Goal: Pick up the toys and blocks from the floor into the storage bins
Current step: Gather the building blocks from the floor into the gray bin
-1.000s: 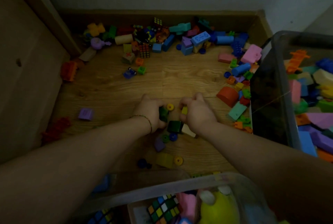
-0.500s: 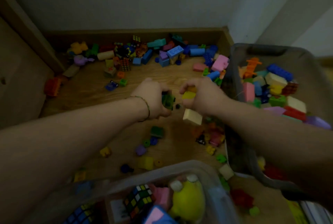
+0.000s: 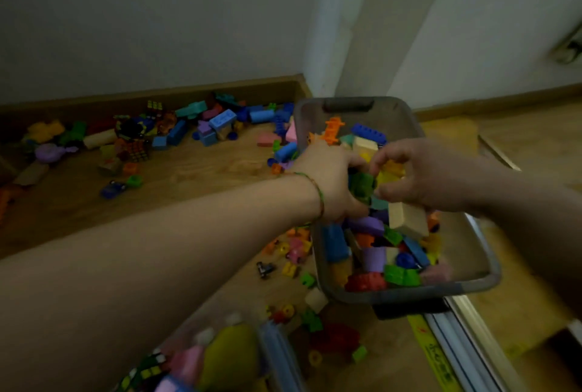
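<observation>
Head view: the left hand [image 3: 330, 183] is curling its fingers round a green block [image 3: 362, 185]. The right hand [image 3: 422, 177], just beside it, is pinching a yellow block [image 3: 389, 171] between thumb and curled fingers. Both hands are hovering over the grey storage bin [image 3: 472, 253], almost meeting at the green block. That block is blurred and half covered by the left hand's fingers, so its long axis is hard to make out.

Just under the right hand a cream block [image 3: 407, 218] is tilting, its long axis running from upper left down to lower right. Whether the right hand's lower fingers are holding it cannot be told.

Beyond the hands a blue brick [image 3: 368, 133] is lying on the pile in the bin, studs up, its long axis running left to right. Under the left hand a blue block [image 3: 335, 242] is lying lengthwise along the bin's left wall. A green thread bracelet [image 3: 319, 199] is circling the left wrist.

Well to the left of the left hand, loose blocks [image 3: 222, 119] and a puzzle cube [image 3: 135, 150] are lying on the wooden floor [image 3: 189, 177] near the skirting board [image 3: 220, 92]. More small pieces are lying just below the left wrist.

Beneath the left forearm a clear bin [image 3: 277, 347] is holding a yellow soft toy [image 3: 230, 357]. Both are blurred and cut off by the lower edge.
</observation>
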